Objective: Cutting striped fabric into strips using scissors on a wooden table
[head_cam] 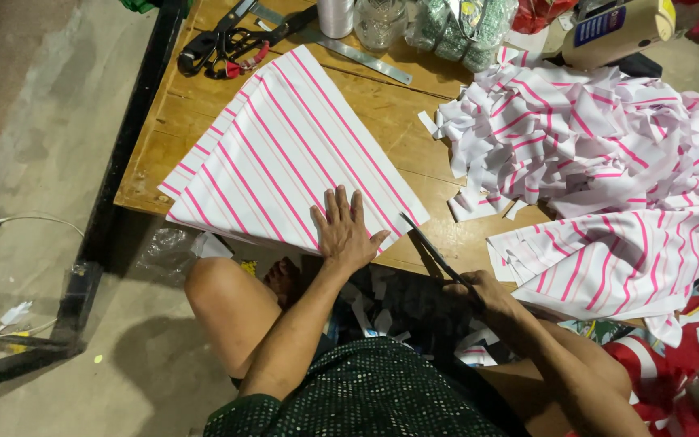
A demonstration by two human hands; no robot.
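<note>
The stacked white fabric with pink stripes (285,158) lies on the near-left wooden worktop (398,113). Left hand (343,229) flat on it, fingers spread. Right hand (485,293) closed round dark scissors (434,255) w/ blades at near edge; best keep cloth pinned, cut straight.

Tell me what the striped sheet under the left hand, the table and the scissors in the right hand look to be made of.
Striped sheet: likely thin woven cloth, matte, lying flat with crisp cut edges. Table: wood, worn yellowish planks with visible grain and seams. Scissors: dark metal blades, dull; their handles are hidden in the right hand.
</note>
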